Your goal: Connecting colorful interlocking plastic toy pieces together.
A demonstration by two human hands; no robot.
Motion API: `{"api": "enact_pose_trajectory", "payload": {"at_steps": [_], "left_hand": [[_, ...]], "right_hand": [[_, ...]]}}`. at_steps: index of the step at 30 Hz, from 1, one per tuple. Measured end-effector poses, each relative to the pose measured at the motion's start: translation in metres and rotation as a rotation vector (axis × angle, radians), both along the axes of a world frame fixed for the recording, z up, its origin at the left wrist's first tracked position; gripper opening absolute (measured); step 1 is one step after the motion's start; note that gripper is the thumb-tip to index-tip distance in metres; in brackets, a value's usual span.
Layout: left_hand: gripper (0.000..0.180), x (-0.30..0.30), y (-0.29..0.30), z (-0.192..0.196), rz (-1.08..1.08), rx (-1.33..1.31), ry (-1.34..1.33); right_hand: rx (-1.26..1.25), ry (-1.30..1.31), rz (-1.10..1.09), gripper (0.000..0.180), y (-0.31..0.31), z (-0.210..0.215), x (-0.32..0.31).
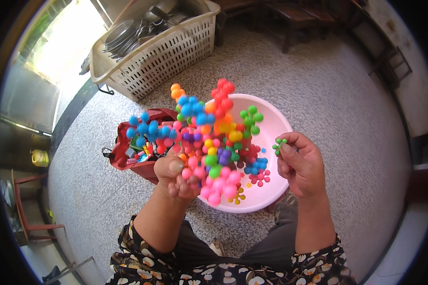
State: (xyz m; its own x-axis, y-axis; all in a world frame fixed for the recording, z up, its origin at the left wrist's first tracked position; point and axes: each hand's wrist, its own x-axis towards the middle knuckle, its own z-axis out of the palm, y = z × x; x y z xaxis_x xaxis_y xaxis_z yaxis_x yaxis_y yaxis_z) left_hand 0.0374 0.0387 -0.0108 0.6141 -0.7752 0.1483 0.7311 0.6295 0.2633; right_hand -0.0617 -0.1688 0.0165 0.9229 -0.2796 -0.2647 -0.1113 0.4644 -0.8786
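Observation:
My left hand (173,175) is closed around part of a big joined cluster of knobbly plastic building pieces (216,152) in blue, pink, orange, red, green, yellow and purple. The cluster is held up over a pink basin (279,118) and hides much of it. Between the thumb and forefinger of my right hand (302,164) is one small green knobbly building piece (279,147), apart from the cluster, near the basin's right rim. Several loose pieces, among them a yellow one (248,185), lie in the basin.
A dark red bag (121,156) with small toys inside stands left of the basin, partly behind the cluster. Farther back is a white slatted plastic basket (176,54) full of pans. Wooden chairs (295,19) stand at the back, and a yellow container (39,157) is at the left.

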Motion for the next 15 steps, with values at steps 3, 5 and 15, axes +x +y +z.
{"api": "enact_pose_trajectory", "payload": {"at_steps": [3, 5, 15], "left_hand": [[0.037, 0.007, -0.001, 0.004, 0.018, 0.043, -0.039], [0.038, 0.003, 0.004, 0.007, 0.031, 0.073, -0.064], [0.040, -0.001, -0.003, 0.012, 0.066, 0.211, -0.165]], "right_hand": [[-0.007, -0.006, 0.006, 0.015, 0.000, 0.000, -0.001], [-0.007, -0.011, 0.011, 0.015, 0.002, 0.001, 0.000], [-0.035, 0.001, 0.030, 0.014, 0.003, 0.000, -0.001]]}}
